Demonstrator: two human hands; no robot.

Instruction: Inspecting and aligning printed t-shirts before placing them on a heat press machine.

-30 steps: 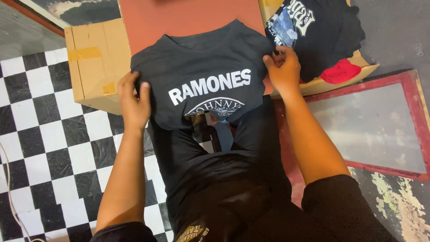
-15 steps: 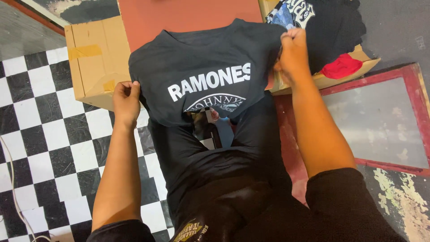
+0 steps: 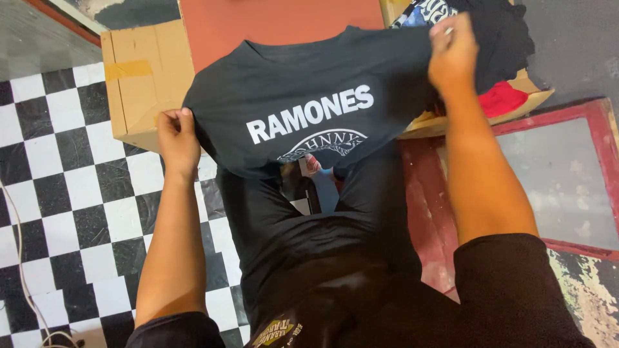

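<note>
A black t-shirt [image 3: 303,84] with white lettering and a round white emblem on its front is held up, spread out in front of me. My left hand [image 3: 177,138] grips its lower left edge beside a cardboard box. My right hand [image 3: 453,53] pinches its upper right edge, raised higher than the left, so the shirt slopes upward to the right. The lower part of the shirt is folded under and hangs down toward my lap.
A closed cardboard box [image 3: 138,77] with tape stands at the left on a black and white checkered floor [image 3: 64,187]. At the upper right an open box [image 3: 516,96] holds dark clothes and a red garment. A red-framed panel [image 3: 567,180] lies at the right. A reddish surface [image 3: 277,22] is behind the shirt.
My right hand has risen up and to the right with the shirt's edge. My left hand has slid lower along the left edge. The shirt is now stretched wider and tilted.
</note>
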